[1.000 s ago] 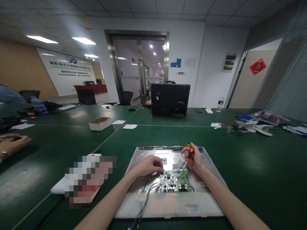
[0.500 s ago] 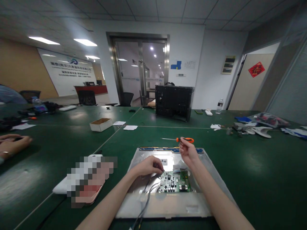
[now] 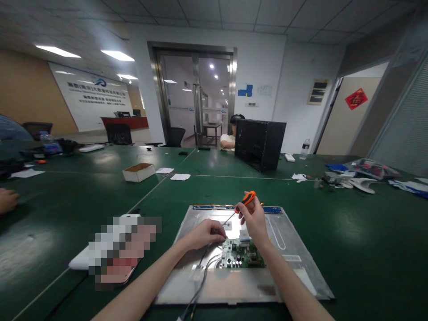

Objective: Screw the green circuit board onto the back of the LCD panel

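A flat silvery display panel (image 3: 187, 285) lies before me, with a green circuit board (image 3: 238, 255) on it and a blue board strip (image 3: 214, 207) along its far edge. My right hand (image 3: 254, 220) grips an orange-and-black screwdriver (image 3: 245, 201), its shaft slanting down and left toward my left hand. My left hand (image 3: 209, 234) is closed at the upper left corner of the circuit board; whatever its fingertips pinch is hidden. Dark cables (image 3: 202, 285) run from beside the board over the panel's near edge.
Left of the panel lie a white object and a pinkish phone-like one (image 3: 138, 249), partly blurred. Farther back are an open small box (image 3: 138, 173), papers (image 3: 180, 177) and a black case (image 3: 259, 145), with a person behind it. Another person's hand (image 3: 7, 200) rests at far left.
My right hand has moved left and tilted the screwdriver from level to pointing down-left. My left hand stays at the board's corner. The black case has turned and shifted right.
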`<act>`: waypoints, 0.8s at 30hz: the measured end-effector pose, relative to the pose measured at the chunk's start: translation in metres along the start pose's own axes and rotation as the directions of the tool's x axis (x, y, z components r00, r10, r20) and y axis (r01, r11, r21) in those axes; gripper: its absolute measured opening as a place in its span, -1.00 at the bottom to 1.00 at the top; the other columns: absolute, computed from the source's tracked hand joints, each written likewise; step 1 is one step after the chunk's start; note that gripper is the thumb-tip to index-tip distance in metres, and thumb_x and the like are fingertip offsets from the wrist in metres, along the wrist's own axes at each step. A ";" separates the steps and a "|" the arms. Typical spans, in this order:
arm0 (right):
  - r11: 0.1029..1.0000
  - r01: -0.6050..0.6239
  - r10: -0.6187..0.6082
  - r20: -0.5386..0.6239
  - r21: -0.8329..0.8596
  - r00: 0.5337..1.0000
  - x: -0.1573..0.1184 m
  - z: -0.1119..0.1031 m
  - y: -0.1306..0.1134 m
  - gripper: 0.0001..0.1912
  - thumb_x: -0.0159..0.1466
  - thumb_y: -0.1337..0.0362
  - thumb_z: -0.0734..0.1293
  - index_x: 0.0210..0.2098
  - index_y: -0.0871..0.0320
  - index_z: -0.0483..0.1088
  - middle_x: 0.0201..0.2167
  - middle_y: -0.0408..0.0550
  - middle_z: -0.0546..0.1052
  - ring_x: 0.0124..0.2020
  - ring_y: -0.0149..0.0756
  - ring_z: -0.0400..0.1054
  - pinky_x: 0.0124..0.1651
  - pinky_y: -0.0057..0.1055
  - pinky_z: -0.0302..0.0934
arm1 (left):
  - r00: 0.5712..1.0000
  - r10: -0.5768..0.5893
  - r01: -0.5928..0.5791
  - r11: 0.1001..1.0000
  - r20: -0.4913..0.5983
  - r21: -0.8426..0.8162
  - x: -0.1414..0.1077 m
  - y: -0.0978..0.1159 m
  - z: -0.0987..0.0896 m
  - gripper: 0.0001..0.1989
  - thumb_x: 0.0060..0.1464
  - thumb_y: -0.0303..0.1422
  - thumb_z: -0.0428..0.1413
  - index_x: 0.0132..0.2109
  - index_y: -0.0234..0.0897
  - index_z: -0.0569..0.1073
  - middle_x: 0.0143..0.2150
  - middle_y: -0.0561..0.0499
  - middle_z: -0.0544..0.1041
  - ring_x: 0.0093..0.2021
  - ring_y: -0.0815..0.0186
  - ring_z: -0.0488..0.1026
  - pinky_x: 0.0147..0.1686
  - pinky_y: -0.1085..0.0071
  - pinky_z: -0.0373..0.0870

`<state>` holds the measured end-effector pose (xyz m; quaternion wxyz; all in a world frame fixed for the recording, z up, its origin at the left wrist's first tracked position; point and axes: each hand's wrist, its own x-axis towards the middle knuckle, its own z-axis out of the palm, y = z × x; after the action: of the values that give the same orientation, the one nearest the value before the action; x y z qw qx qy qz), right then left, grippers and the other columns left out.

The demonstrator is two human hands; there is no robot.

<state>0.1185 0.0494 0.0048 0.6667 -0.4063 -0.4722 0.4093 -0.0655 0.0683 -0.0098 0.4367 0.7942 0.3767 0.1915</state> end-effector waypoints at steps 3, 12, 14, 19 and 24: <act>0.934 0.242 -0.228 0.082 -0.263 0.970 -0.011 0.004 -0.003 -0.42 0.21 0.21 0.30 0.18 0.10 0.05 -0.47 -0.20 0.45 -0.59 -0.41 0.28 -0.58 -0.50 0.13 | 1.000 0.019 -0.019 1.000 0.006 0.010 -0.001 0.002 0.000 -0.86 -0.08 -0.36 0.16 -0.35 -0.31 0.56 -0.46 0.06 0.51 -0.44 0.36 0.36 -0.40 0.50 0.26; 0.619 0.577 -0.435 0.379 -0.533 0.817 -0.026 0.007 -0.005 -0.45 0.33 0.26 0.14 0.27 0.10 -0.08 -0.47 -0.14 0.41 -0.67 -0.40 0.15 -0.55 -0.46 0.00 | 1.000 0.012 -0.012 1.000 0.014 0.015 0.001 0.002 -0.001 -0.88 -0.09 -0.41 0.14 -0.36 -0.32 0.55 -0.45 0.06 0.51 -0.43 0.36 0.36 -0.39 0.50 0.26; 0.619 0.568 -0.436 0.364 -0.542 0.823 -0.025 0.007 -0.005 -0.46 0.33 0.27 0.14 0.27 0.10 -0.07 -0.45 -0.11 0.43 -0.66 -0.39 0.18 -0.55 -0.46 0.02 | 1.000 0.002 -0.002 1.000 0.016 0.013 0.001 0.001 -0.001 -0.87 -0.10 -0.41 0.14 -0.35 -0.32 0.55 -0.47 0.07 0.51 -0.46 0.37 0.35 -0.42 0.50 0.26; 0.607 0.569 -0.442 0.360 -0.554 0.822 -0.024 0.009 -0.004 -0.46 0.32 0.28 0.14 0.27 0.10 -0.05 -0.45 -0.09 0.44 -0.59 -0.32 0.26 -0.51 -0.43 0.09 | 1.000 -0.009 0.008 1.000 0.019 0.008 0.002 0.000 -0.002 -0.88 -0.11 -0.39 0.16 -0.37 -0.31 0.56 -0.45 0.06 0.52 -0.45 0.37 0.36 -0.44 0.50 0.26; 0.592 0.574 -0.435 0.375 -0.565 0.819 -0.025 0.009 -0.005 -0.46 0.33 0.26 0.13 0.28 0.09 -0.05 -0.52 -0.14 0.41 -0.64 -0.34 0.22 -0.55 -0.45 0.03 | 1.000 -0.001 0.001 1.000 0.031 0.000 0.001 0.000 -0.003 -0.89 -0.10 -0.42 0.15 -0.38 -0.31 0.56 -0.42 0.06 0.52 -0.41 0.36 0.37 -0.39 0.49 0.27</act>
<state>0.1050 0.0265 0.0038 0.5183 -0.4193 -0.7439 0.0481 -0.0664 0.0709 -0.0085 0.4426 0.7967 0.3705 0.1791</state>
